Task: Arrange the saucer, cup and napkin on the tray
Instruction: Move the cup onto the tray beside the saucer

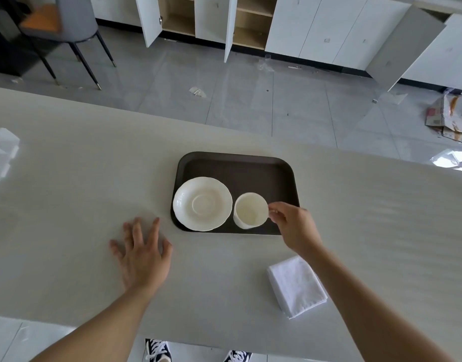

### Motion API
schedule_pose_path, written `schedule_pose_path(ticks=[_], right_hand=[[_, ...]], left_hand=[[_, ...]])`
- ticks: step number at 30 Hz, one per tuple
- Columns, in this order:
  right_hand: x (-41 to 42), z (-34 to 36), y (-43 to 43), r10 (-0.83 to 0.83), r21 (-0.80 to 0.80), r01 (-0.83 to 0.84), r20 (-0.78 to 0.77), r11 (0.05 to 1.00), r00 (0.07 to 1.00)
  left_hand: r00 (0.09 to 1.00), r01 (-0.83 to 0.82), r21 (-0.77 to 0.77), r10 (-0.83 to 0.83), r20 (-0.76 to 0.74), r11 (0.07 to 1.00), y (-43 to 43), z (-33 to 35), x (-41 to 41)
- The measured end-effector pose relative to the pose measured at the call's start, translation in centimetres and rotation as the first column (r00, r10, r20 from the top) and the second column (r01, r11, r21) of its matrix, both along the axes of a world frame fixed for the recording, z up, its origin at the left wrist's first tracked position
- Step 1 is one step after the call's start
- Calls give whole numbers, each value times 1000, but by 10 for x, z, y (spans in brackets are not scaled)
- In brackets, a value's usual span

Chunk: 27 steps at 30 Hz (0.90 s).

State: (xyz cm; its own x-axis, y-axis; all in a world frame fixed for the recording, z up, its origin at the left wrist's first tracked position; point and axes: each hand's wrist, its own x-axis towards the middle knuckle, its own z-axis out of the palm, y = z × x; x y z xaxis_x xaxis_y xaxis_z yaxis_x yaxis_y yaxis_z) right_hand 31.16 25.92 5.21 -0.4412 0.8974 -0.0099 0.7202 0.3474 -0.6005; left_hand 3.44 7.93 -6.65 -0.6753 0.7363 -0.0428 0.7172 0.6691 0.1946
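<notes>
A dark brown tray (250,168) lies in the middle of the pale table. On its near left part rests a white saucer (202,203). To the right of the saucer, a white cup (249,211) stands upright on the tray, and my right hand (294,226) pinches its handle on the right side. My left hand (142,253) hovers flat with fingers spread over the table, left of the tray and holding nothing. A folded white napkin (296,286) lies on the table near the front edge, just left of my right forearm.
The table's front edge (94,320) runs close to my body, with my shoes visible below. Something white and crumpled (1,152) sits at the table's far left. Beyond the table are a grey floor, a chair (65,27) and white cabinets with open doors.
</notes>
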Motion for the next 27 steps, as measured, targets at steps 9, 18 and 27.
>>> schedule_pose_path(ticks=[9,18,27], right_hand=[[-13,-22,36,16,-46,-13,70,999,997],[-16,-32,46,-25,-92,30,48,995,998],[-11,-30,40,-104,-172,105,12,979,994]], left_hand=[[1000,-3,6,3,3,1000,0,4,1],[1000,-10,15,10,1,1000,1,4,2],[1000,-1,35,2,-19,999,0,1,1]])
